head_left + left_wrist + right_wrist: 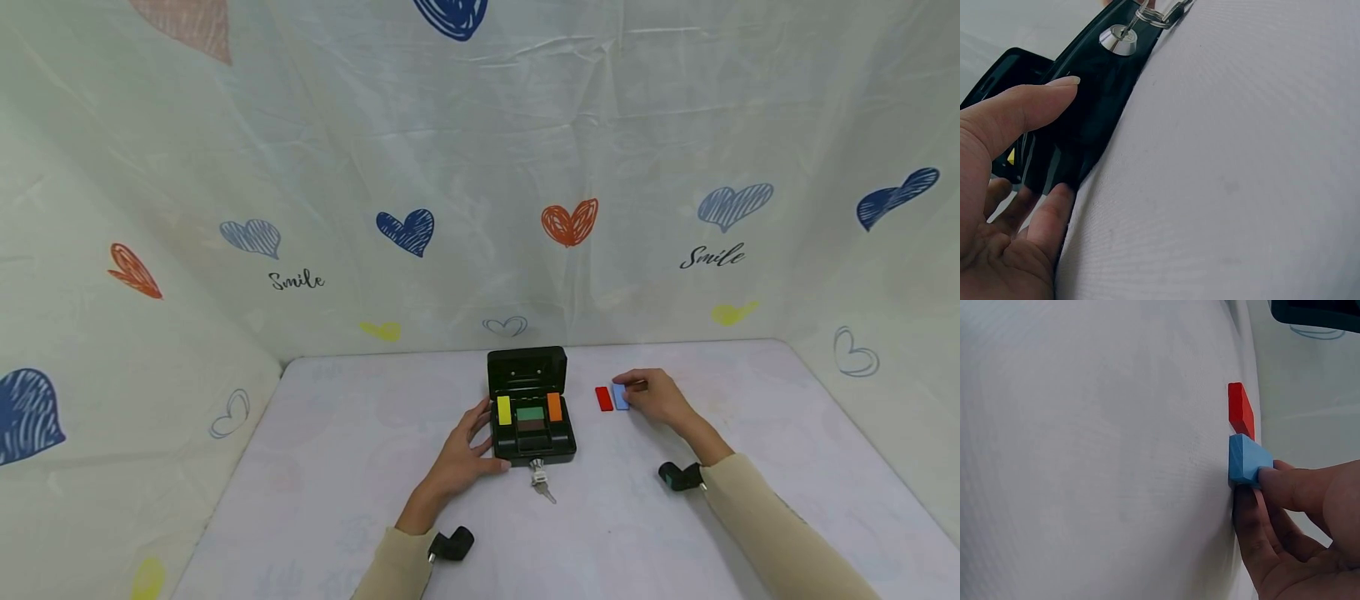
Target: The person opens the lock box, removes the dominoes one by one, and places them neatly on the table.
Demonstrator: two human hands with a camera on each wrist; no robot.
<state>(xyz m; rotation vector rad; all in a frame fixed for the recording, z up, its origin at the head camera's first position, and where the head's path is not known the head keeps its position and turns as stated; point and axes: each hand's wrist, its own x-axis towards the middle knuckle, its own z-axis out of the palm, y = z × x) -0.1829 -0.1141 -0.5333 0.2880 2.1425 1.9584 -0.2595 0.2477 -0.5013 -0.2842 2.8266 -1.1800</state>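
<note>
Two hands (465, 454), five blocks (620, 397)

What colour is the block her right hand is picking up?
Light blue block, pinched by the right hand; clearest in the right wrist view.

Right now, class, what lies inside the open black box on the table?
Inside the black box sit a yellow block, a green block and an orange block, with a brown piece in front of the green. What lies beneath them is covered.
</note>
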